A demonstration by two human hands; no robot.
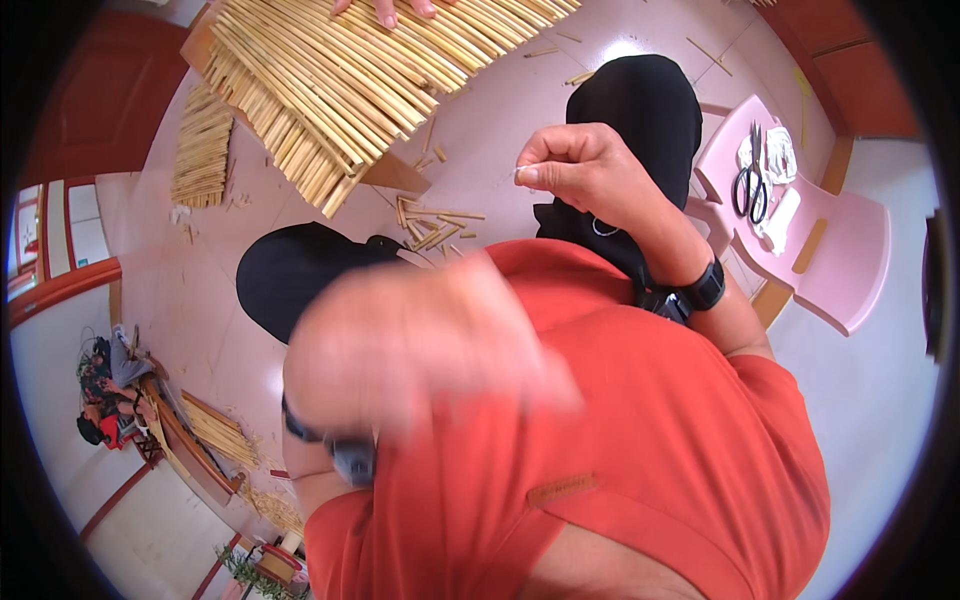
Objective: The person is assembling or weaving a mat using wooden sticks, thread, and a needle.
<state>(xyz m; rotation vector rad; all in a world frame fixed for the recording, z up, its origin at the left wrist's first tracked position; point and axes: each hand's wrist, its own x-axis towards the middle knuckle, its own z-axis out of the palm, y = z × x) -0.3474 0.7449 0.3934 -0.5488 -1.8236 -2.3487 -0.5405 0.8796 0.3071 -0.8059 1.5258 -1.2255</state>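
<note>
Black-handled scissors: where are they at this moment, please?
In the head view, the black-handled scissors lie at the right, on the pink chair, with white crumpled material beside their blades.

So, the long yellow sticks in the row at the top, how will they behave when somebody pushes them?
The sticks are probably stiff, since they lie straight with no visible sag at their uneven ends. They look slim and roundish, so any loose ones may roll or slide; I cannot tell whether they are tied.
</note>
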